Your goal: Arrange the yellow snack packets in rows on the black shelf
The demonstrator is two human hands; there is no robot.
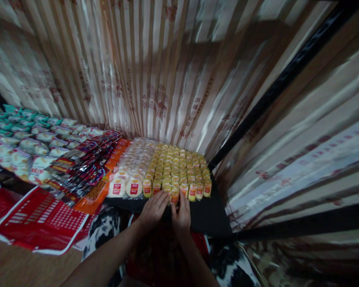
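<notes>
My left hand [155, 207] reaches to the front edge of a block of small yellow wrapped snack cakes [179, 165], fingers together and fingertips against the packets. From the other side, my right hand [182, 212] has its fingers and thumb closed at the same front row. Between the two hands is one wrapped snack cake [174, 197] with a red and yellow label, which both sets of fingertips touch. Rows of round white wrapped crackers [134, 187] lie directly left of the yellow cakes. All of these rest on a black surface [209, 215].
Farther left are dark red snack packets [83, 159], an orange packet [92, 197] and rows of white and green bags [38, 143]. Red baskets [44, 219] stand at lower left. A striped plastic sheet [155, 71] hangs behind, and a black pole [275, 91] slants at right.
</notes>
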